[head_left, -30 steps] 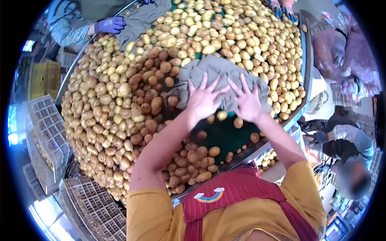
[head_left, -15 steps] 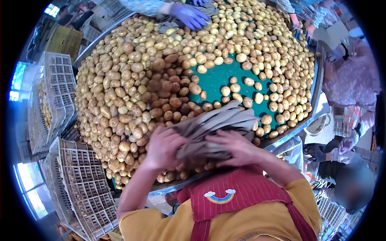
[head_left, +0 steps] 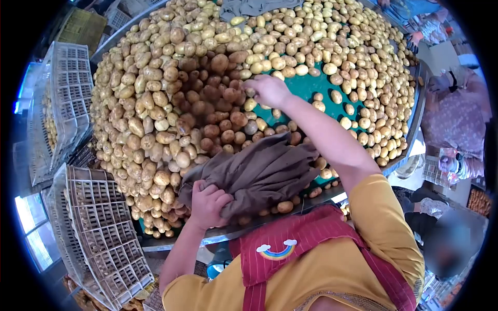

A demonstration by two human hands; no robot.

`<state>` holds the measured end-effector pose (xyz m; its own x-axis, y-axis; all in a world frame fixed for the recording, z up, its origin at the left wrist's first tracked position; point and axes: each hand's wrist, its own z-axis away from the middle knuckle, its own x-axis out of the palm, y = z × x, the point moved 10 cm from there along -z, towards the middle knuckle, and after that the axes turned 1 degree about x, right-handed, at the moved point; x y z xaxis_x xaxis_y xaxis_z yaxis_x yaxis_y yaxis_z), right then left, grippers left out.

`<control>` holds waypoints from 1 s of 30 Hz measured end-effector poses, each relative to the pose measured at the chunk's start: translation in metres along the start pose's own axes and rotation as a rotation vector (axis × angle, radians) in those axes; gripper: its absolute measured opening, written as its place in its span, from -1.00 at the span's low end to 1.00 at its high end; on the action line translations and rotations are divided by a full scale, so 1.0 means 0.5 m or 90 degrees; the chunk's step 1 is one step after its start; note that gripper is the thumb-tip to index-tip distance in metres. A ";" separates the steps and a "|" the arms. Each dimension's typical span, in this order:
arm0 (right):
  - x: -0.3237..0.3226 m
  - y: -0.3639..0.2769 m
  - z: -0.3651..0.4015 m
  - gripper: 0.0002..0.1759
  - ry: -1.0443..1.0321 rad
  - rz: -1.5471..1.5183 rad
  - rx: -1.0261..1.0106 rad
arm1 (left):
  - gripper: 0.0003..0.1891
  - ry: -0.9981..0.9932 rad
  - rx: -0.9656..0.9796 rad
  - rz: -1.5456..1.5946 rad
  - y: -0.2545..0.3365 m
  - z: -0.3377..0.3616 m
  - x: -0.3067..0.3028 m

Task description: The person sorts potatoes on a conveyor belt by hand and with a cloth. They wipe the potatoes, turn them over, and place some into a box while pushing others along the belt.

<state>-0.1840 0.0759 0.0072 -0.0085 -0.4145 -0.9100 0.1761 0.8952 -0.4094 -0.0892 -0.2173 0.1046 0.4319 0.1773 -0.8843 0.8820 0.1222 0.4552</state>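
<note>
While the left hand [head_left: 207, 205] is closed tight on a bunched brown cloth [head_left: 262, 173], the right hand [head_left: 268, 90] stretches out over the potatoes [head_left: 150, 103] further in. The cloth lies crumpled at the near edge of the round table, resting on potatoes just inside the metal rim [head_left: 176, 241], with the left fist clamped on its lower left corner. The right hand's fingers curl down onto darker potatoes at the border of the heap, beside a bare patch of the green table surface [head_left: 306, 88]; whether they hold a potato cannot be told. Potatoes cover most of the table, piled high on the left. White plastic crates [head_left: 104, 228] stand below the table's left side. Another grey cloth [head_left: 254, 7] lies at the far edge. A red striped apron [head_left: 290, 243] shows on the person's chest, and another person [head_left: 456, 114] stands at the right.
</note>
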 end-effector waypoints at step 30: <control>-0.069 0.065 0.325 -0.65 0.188 -0.225 0.164 | -0.71 0.184 -0.136 -0.203 -0.188 -0.162 -0.127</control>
<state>-0.0181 0.0928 0.0361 -0.3811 -0.5875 -0.7139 0.3477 0.6245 -0.6994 -0.2149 -0.1610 0.1264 0.0491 0.3592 -0.9320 0.8902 0.4075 0.2039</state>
